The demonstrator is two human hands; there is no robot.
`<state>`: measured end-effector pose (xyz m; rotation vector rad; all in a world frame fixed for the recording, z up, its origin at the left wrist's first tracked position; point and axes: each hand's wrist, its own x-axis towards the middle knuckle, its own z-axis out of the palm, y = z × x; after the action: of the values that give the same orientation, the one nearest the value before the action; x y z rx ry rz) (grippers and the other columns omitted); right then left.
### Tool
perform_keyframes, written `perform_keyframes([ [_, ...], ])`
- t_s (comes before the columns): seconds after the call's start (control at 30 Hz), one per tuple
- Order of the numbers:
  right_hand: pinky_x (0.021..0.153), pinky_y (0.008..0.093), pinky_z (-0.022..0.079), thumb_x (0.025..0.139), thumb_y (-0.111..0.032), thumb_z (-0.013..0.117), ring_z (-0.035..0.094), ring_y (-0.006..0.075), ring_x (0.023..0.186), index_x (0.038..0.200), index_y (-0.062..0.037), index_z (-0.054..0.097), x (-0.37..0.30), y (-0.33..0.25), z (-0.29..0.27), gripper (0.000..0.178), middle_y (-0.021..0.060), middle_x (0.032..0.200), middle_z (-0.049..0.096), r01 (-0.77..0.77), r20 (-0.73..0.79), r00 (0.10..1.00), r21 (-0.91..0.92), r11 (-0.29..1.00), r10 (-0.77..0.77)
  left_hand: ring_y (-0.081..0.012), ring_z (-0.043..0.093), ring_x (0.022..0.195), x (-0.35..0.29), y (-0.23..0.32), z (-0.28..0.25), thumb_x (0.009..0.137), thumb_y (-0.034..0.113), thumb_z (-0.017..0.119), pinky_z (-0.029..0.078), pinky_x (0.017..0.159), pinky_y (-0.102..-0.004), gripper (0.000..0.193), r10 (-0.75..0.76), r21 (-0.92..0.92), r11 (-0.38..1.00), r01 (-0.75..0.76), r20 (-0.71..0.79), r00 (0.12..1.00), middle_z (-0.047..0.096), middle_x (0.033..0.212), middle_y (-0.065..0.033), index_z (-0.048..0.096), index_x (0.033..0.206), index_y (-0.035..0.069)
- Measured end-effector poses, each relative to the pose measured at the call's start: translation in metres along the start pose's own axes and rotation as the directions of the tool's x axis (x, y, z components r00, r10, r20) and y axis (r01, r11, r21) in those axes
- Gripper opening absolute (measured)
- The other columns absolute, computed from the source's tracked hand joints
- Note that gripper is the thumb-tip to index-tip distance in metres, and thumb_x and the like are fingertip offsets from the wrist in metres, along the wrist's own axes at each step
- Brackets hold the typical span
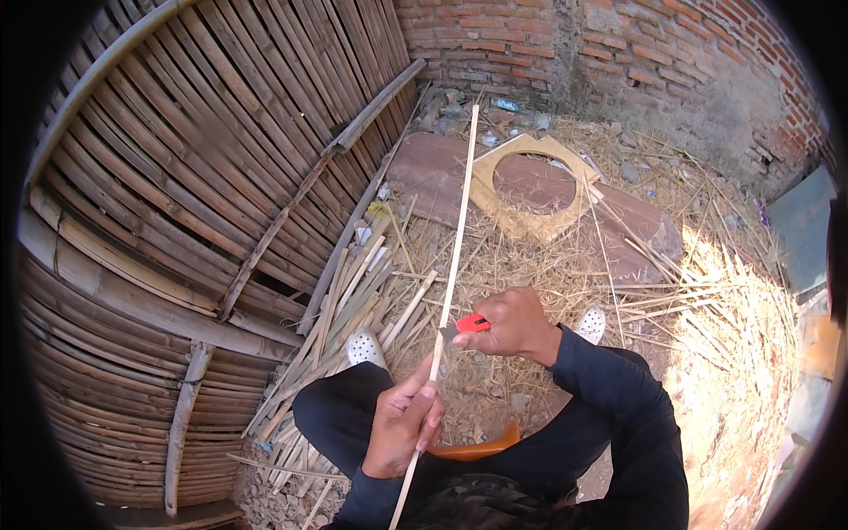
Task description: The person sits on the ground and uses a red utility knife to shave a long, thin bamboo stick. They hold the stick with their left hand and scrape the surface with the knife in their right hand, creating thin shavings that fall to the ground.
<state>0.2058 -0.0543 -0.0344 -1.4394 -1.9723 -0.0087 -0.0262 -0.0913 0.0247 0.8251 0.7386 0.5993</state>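
Squarely between the person's knees, the left hand [405, 424] was wrapped around a long, pale strip [458, 230], fingers closed on it near its lower part. The strip slanted upward and slightly right, its far end reaching over a reddish-brown board [428, 168] on the ground. The right hand [517, 320] gripped a red-handled knife [473, 323], its blade against the strip just above the left hand; whether the edge had bitten in was too small to tell. More split strips [340, 309] lay heaped on the left, beside a slatted wall [177, 159]. Beyond the hands, straw-like shavings [530, 256] covered the ground, and a tan panel with a round hole [579, 166] rested partly on the board. White shoes [366, 348] showed on both sides.
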Motion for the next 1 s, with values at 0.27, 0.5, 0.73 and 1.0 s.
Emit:
perform_keyframes([
  [0.27, 0.040, 0.0367, 0.041, 0.072, -0.072, 0.061, 0.055, 0.0264, 0.042, 0.054, -0.0107, 0.055, 0.005, 0.002, 0.003, 0.064, 0.0056, 0.047, 0.053, 0.024, -0.021, 0.999, -0.015, 1.000, -0.025, -0.0040, 0.034, 0.039, -0.003, -0.007, -0.008, 0.101, 0.012, 0.044, 0.032, 0.040, -0.0189, 0.044, 0.006, -0.071, 0.997, -0.007, -0.013, 1.000, 0.044, 0.063, -0.0003, 0.037, 0.144, 0.006],
  [0.5, 0.042, 0.0371, 0.043, 0.074, -0.073, 0.058, 0.058, 0.0265, 0.043, 0.058, -0.0111, 0.063, 0.012, 0.015, -0.016, 0.064, 0.0077, 0.049, 0.056, 0.042, 0.001, 0.999, -0.165, 0.985, -0.043, -0.0047, 0.033, 0.041, -0.012, -0.014, -0.004, 0.101, 0.010, 0.042, 0.033, 0.040, -0.0191, 0.044, -0.057, -0.083, 0.995, 0.057, -0.002, 0.998, 0.044, 0.063, -0.0010, 0.037, 0.144, 0.007],
  [0.73, 0.042, 0.0388, 0.044, 0.076, -0.071, 0.057, 0.058, 0.0276, 0.043, 0.058, -0.0108, 0.063, 0.006, 0.018, -0.011, 0.063, 0.0093, 0.047, 0.055, -0.075, 0.005, 0.997, -0.059, 0.995, 0.075, -0.0045, 0.033, 0.040, -0.015, -0.019, -0.007, 0.101, 0.010, 0.043, 0.033, 0.041, -0.0194, 0.044, -0.076, -0.103, 0.992, 0.077, 0.021, 0.997, 0.043, 0.064, -0.0015, 0.036, 0.145, 0.008],
  [1.0, 0.040, 0.0378, 0.042, 0.074, -0.071, 0.060, 0.057, 0.0261, 0.041, 0.052, -0.0112, 0.060, 0.001, 0.017, -0.013, 0.063, 0.0066, 0.047, 0.055, -0.096, -0.004, 0.995, -0.050, 0.994, 0.095, -0.0048, 0.032, 0.040, -0.024, -0.014, -0.005, 0.101, 0.011, 0.042, 0.034, 0.040, -0.0189, 0.044, -0.039, -0.096, 0.994, 0.042, 0.034, 0.999, 0.043, 0.063, -0.0012, 0.036, 0.145, 0.009],
])
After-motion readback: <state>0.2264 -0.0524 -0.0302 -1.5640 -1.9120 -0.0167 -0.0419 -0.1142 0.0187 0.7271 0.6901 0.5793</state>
